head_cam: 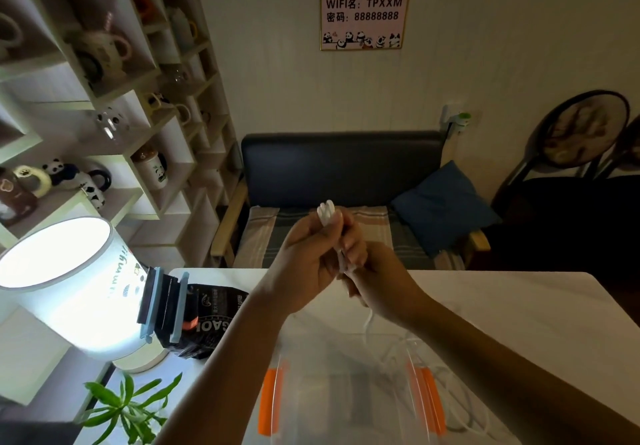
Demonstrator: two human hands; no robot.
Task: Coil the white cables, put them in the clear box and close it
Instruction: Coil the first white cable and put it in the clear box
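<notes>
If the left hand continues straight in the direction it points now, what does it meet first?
Likely nothing near. The left hand points up and away over the table; the sofa lies beyond, but depth is unclear.

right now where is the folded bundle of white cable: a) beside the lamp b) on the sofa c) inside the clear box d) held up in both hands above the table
d: the white cable bundle sticks up from the left hand, with the right hand gripping it just below, both raised over the clear box.
</notes>
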